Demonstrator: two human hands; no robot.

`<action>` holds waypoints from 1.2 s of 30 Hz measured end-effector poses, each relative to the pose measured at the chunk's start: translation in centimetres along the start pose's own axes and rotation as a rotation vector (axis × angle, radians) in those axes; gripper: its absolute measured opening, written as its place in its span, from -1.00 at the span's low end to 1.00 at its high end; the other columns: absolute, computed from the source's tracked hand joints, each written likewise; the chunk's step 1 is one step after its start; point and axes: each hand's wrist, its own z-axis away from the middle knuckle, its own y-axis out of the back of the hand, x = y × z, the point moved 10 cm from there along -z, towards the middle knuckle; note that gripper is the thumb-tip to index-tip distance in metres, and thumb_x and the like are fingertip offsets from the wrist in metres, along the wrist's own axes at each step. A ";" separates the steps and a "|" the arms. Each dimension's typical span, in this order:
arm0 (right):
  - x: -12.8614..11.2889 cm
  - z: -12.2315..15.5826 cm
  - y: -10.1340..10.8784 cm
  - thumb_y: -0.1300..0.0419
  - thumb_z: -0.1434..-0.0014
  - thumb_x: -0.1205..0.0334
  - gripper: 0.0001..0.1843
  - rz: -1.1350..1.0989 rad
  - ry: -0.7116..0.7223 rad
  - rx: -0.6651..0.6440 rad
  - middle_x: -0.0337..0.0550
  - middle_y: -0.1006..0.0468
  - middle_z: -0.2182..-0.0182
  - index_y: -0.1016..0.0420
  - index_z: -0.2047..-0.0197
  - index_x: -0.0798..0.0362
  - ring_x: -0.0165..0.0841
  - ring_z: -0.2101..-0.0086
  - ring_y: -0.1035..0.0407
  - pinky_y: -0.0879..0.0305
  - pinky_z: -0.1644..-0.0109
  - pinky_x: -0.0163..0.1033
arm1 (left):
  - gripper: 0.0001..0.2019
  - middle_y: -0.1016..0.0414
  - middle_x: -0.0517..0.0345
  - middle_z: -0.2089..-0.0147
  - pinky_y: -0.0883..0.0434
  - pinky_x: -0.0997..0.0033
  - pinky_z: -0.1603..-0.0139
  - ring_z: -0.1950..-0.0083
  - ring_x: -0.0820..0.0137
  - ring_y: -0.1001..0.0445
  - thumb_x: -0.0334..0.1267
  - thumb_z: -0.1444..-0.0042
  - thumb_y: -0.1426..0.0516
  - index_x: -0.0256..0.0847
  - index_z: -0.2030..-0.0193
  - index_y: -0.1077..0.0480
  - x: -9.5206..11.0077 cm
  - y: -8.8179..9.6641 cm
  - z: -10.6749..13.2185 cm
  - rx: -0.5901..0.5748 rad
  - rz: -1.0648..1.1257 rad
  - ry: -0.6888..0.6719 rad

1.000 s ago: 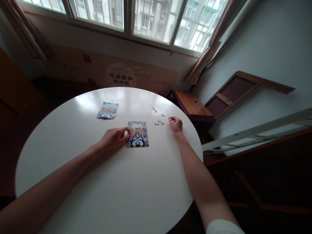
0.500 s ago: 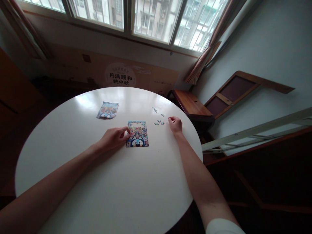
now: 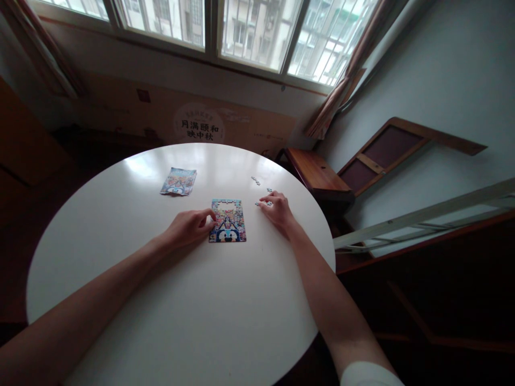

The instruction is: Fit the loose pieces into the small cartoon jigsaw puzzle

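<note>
A small, partly assembled jigsaw puzzle (image 3: 228,228) with a blue cartoon face lies flat on the white round table (image 3: 193,305). White shows through a gap near its top edge. My left hand (image 3: 192,224) rests against the puzzle's left side, fingers curled and fingertips on its edge. To the right, my right hand (image 3: 277,208) is low over a cluster of loose puzzle pieces (image 3: 257,203), thumb and forefinger slightly apart. It partly covers the cluster, and no held piece can be made out.
More loose pieces (image 3: 256,181) and a single piece (image 3: 269,190) lie farther back on the right. A printed picture packet (image 3: 178,182) is at the back left. Past the table's right edge stands a wooden bench (image 3: 316,169), below the windows (image 3: 253,32).
My right hand has moved left from beside the loose pieces to over them, and its fingers have spread a little. My left hand stays at the puzzle's edge.
</note>
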 end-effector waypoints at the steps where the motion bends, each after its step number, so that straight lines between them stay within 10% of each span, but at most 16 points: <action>1: 0.0 0.0 -0.1 -0.28 -0.09 0.20 -0.86 0.003 -0.005 -0.012 -0.08 -0.53 0.28 -0.65 0.29 -0.01 -0.20 0.16 -0.37 -0.25 -0.04 -0.06 | -0.69 -0.38 0.28 0.52 -0.04 0.51 0.46 0.52 0.49 -0.31 0.02 -0.21 -0.01 -0.07 0.13 -0.47 0.0 0.0 0.0 0.000 0.000 0.001; 12: 1.6 -0.3 -0.7 -0.29 0.01 0.26 -0.91 -0.182 -0.144 -0.088 -0.15 -0.57 0.36 -0.59 0.39 0.07 -0.34 0.34 -0.37 -0.29 0.16 -0.22 | -0.66 -0.40 0.28 0.51 -0.05 0.49 0.45 0.51 0.47 -0.32 0.05 -0.21 0.00 -0.06 0.12 -0.47 -0.1 -0.1 0.0 -0.015 0.003 0.016; 25: -10.1 -2.8 -6.0 -0.32 -0.01 0.38 -0.96 -0.419 0.039 -0.292 -0.17 -0.61 0.44 -0.61 0.39 0.13 -0.46 0.43 -0.38 -0.26 0.28 -0.34 | -0.60 -0.39 0.27 0.53 -0.04 0.50 0.46 0.52 0.47 -0.32 0.13 -0.24 0.04 -0.09 0.15 -0.47 0.4 0.2 0.0 -0.028 0.006 0.027; 36: -11.1 -2.6 -7.0 -0.30 -0.02 0.41 -0.93 -0.366 0.032 -0.341 -0.17 -0.63 0.43 -0.63 0.38 0.13 -0.44 0.39 -0.42 -0.28 0.25 -0.35 | -0.69 -0.40 0.28 0.51 -0.04 0.50 0.45 0.51 0.48 -0.32 0.03 -0.22 -0.02 -0.08 0.15 -0.47 0.0 -0.2 -0.1 -0.018 0.003 0.013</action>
